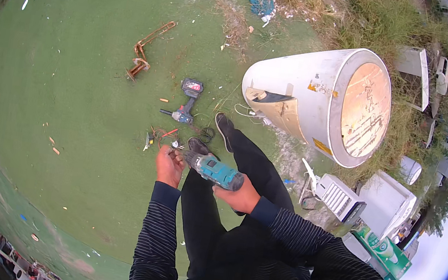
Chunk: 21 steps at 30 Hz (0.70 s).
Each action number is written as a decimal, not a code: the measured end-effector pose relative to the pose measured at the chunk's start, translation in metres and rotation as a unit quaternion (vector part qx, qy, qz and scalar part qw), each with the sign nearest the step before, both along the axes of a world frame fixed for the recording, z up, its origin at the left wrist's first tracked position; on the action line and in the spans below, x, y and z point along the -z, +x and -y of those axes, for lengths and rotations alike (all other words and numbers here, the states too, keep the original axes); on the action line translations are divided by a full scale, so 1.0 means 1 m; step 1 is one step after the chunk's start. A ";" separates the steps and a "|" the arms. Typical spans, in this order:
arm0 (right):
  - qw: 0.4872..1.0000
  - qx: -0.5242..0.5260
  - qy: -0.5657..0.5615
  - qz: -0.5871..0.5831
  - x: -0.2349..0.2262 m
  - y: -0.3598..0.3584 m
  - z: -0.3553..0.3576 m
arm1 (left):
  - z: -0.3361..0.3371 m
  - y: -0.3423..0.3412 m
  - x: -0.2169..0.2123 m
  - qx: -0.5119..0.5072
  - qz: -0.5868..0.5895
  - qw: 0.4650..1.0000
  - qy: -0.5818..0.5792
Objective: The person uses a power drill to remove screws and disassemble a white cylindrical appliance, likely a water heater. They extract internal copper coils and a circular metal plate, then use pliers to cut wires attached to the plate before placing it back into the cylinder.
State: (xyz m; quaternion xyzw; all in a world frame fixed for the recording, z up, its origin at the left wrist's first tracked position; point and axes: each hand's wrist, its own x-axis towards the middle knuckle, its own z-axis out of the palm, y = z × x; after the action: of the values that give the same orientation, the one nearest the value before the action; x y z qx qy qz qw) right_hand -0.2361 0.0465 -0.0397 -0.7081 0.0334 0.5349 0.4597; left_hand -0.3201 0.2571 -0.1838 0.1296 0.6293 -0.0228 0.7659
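A teal cordless drill [214,172] with a dark chuck points left above my lap. Its grip is in my right hand [240,196], whose fingers are wrapped round it. Just off the chuck's end, my left hand [170,167] is closed, its fingertips pinched together. Whatever lies between those fingertips is too small to make out. Beyond the left hand, a red-handled tool [170,132] lies on the green ground among wires and small parts. A second cordless power tool [186,102], dark grey with a battery, rests farther ahead.
To the right a large white cylindrical tank [305,88] lies on its side, its casing torn. Rusty metal brackets [141,59] lie ahead on the green ground [70,90]. Discarded white appliance casings [387,203] and a green box [385,254] stand at the right.
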 end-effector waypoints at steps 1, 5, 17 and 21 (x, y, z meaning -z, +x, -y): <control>1.000 -0.008 0.013 0.009 -0.032 0.005 0.004 | 0.004 0.006 -0.031 0.004 0.025 1.000 0.009; 0.995 0.003 0.083 0.047 -0.126 0.032 0.026 | 0.006 0.033 -0.128 0.007 0.230 0.973 0.028; 0.871 -0.077 0.199 0.443 -0.223 0.085 0.113 | 0.034 0.148 -0.322 0.173 0.460 0.858 0.146; 0.917 -0.037 0.187 0.349 -0.245 0.086 0.161 | 0.091 0.143 -0.324 0.133 0.386 0.902 0.141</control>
State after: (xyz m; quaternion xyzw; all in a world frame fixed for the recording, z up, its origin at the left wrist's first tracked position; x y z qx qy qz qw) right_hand -0.1503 -0.1146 0.2056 -0.7516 -0.2564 0.2670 0.5459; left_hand -0.1775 0.1657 0.1405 0.3178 0.2579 0.0161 0.9123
